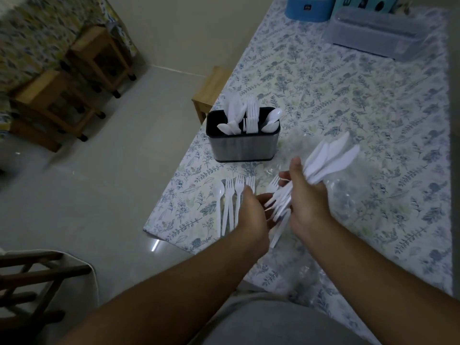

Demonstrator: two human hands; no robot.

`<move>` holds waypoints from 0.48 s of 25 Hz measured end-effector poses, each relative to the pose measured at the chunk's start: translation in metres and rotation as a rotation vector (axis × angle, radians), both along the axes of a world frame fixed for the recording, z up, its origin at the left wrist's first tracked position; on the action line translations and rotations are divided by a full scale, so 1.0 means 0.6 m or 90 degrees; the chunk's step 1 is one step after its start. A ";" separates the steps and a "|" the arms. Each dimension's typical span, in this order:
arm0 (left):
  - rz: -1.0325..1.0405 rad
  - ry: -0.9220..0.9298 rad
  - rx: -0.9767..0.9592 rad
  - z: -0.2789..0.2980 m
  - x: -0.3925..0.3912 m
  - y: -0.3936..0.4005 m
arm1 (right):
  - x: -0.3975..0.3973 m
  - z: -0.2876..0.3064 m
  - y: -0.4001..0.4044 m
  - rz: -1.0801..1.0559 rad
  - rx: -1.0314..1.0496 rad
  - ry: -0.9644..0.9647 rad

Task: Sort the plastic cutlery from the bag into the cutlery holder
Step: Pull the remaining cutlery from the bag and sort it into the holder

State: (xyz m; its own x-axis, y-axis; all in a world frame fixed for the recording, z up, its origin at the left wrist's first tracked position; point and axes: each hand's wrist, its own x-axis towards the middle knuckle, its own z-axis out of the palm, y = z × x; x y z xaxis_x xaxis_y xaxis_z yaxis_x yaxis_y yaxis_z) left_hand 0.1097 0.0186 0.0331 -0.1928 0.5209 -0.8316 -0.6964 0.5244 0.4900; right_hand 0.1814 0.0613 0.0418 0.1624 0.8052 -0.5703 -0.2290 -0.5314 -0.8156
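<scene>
A steel cutlery holder point(242, 148) with a black insert stands on the table's left side; white knives, forks and spoons stick out of its three compartments. My right hand point(307, 197) is shut on a fanned bundle of white plastic knives point(328, 159), blades pointing up and right. My left hand point(251, 212) hovers beside it, fingers apart, close to the knife handles. A spoon point(219, 192) and several forks point(235, 195) lie in a row on the table left of my hands. A clear plastic bag point(348, 195) lies crumpled under and right of my hands.
The table wears a floral cloth point(361, 100); its left edge drops to a tiled floor. At the far end sit a clear lidded box point(375, 33) and a blue container point(308, 7). A wooden stool point(211, 90) stands beside the table, wooden carts further left.
</scene>
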 end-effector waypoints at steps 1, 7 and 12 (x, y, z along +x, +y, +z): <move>0.068 -0.063 -0.009 0.005 0.000 0.010 | -0.018 0.004 -0.011 0.023 0.003 0.002; -0.016 0.100 0.048 -0.005 -0.023 -0.004 | -0.005 -0.006 -0.031 0.193 -0.009 -0.090; -0.257 0.185 0.211 0.001 -0.058 -0.034 | 0.014 -0.010 -0.054 0.352 0.034 -0.109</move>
State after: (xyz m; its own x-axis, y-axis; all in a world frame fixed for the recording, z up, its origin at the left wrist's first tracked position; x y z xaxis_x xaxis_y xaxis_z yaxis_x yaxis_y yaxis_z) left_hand 0.0747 -0.0021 0.0338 -0.1205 0.8230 -0.5551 -0.2866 0.5066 0.8132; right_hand 0.1899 0.0289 0.0360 -0.2041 0.8232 -0.5297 0.2080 -0.4923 -0.8452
